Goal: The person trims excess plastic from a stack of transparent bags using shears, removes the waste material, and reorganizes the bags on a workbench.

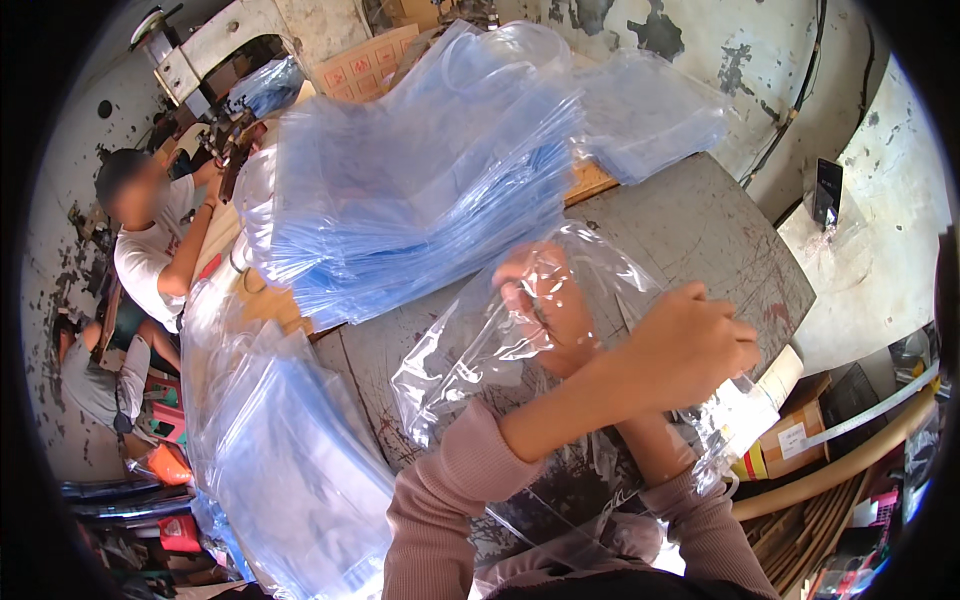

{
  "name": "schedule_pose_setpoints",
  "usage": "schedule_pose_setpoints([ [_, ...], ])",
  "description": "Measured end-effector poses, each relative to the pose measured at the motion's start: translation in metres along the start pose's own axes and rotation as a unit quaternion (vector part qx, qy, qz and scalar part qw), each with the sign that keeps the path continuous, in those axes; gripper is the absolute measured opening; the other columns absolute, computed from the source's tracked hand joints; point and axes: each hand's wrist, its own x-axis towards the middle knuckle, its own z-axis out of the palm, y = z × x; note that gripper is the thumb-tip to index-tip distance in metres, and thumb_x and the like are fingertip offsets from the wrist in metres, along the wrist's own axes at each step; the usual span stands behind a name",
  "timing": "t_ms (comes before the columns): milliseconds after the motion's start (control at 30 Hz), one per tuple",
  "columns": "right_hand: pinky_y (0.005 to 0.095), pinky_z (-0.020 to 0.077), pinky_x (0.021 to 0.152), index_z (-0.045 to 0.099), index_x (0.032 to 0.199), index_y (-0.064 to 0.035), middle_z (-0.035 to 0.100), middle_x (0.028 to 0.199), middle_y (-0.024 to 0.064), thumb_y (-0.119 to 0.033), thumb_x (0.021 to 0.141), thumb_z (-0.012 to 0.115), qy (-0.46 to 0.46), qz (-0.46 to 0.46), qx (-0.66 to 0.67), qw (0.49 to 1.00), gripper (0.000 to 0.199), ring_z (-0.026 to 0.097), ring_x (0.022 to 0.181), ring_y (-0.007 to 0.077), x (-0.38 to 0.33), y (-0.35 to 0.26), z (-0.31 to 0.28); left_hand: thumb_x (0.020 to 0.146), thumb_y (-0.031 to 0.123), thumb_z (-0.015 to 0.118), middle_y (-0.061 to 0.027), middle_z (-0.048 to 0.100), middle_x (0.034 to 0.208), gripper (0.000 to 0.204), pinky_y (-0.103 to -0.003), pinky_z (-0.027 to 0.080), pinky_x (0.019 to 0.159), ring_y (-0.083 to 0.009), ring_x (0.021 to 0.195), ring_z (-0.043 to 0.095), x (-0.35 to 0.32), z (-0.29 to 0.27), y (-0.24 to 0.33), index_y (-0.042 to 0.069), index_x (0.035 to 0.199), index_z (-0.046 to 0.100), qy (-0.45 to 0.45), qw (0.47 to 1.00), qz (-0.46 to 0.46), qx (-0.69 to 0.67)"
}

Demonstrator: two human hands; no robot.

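My forearms cross over the grey table (690, 225). My left hand (690, 345) reaches to the right with its fingers curled closed at the edge of a clear plastic bag (455, 350), whose film runs beside and below it. Beneath that arm, my right hand (548, 305) points up and to the left. The clear film covers it, so I see its bent, parted fingers through the plastic. Beyond it rises a tall stack of bluish clear plastic bags (400, 200). Another pile of bags (290, 470) lies at the near left.
More plastic bags (655, 110) lie at the back right. A phone (828, 192) stands on a pale surface to the right, above a cardboard box (795, 430). At the far left a person (150, 230) works by a machine (215, 130).
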Motion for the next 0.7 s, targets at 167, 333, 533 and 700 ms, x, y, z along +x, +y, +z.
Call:
schedule_pose_setpoints([
  [167,0.0322,0.0427,0.081,0.045,0.112,-0.0001,0.053,0.097,0.0122,-0.004,0.083,0.058,-0.076,0.052,0.051,0.994,0.032,0.053,0.086,0.0202,0.000,0.006,-0.003,0.074,0.023,0.061,0.0071,0.055,0.069,0.010,-0.028,0.038,0.061,-0.0122,0.070,0.053,0.003,0.000,-0.004,0.016,0.067,0.058,0.012,0.999,-0.011,-0.035],
  [333,0.0318,0.0446,0.080,0.033,0.123,0.0081,0.046,0.113,0.0167,-0.010,0.083,0.062,0.168,0.014,0.060,0.984,0.053,0.054,0.093,0.0235,-0.014,0.018,0.021,0.075,0.022,0.062,0.0068,0.054,0.067,0.008,-0.029,0.038,0.061,-0.0124,0.070,0.053,0.003,0.004,-0.008,0.017,0.069,0.060,0.027,0.999,-0.028,0.009],
  [533,0.0354,0.0433,0.086,0.012,0.139,0.0047,0.045,0.117,0.0184,-0.006,0.079,0.063,0.123,0.083,-0.013,0.989,0.079,0.050,0.102,0.0255,-0.008,0.001,0.016,0.074,0.022,0.062,0.0075,0.053,0.068,0.009,-0.029,0.036,0.063,-0.0121,0.071,0.052,0.000,0.001,-0.007,0.017,0.068,0.058,0.036,0.999,-0.034,-0.009],
  [700,0.0333,0.0423,0.087,0.014,0.141,0.0022,0.054,0.107,0.0101,-0.005,0.078,0.064,0.039,0.097,0.043,0.994,0.080,0.051,0.101,0.0211,-0.010,0.003,0.017,0.075,0.022,0.061,0.0077,0.052,0.068,0.010,-0.029,0.036,0.063,-0.0123,0.071,0.052,-0.001,0.006,-0.003,0.017,0.067,0.056,0.002,0.999,-0.038,0.001],
])
